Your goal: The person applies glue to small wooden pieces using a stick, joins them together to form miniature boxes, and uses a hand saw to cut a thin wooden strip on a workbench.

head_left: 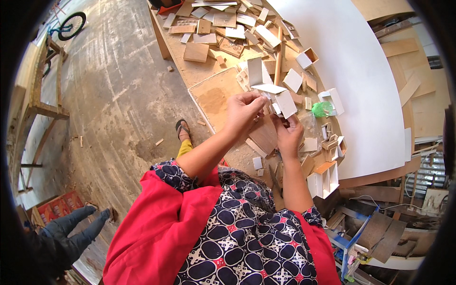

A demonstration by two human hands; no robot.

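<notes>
My right hand (289,135) grips the lower end of a small white-faced wooden piece (286,103), raised above the worktable. Close to its left side, my left hand (244,111) has thumb and fingers pinched together; whatever is between them is too small to make out. Just beyond both hands stands an L-shaped pair of white panels (256,71), one upright and one lying flat. Below the hands is a brown wooden block (264,134). A flat plywood board (213,95) lies to the left of my left hand.
Wood offcuts (228,28) are heaped at the table's far end. Along the right are a green plastic bag (322,109), small white boxes (324,180) and a large white sheet (351,95). Scissors-like dark tool (274,178) lies near me. Another person's legs (78,228) show at lower left.
</notes>
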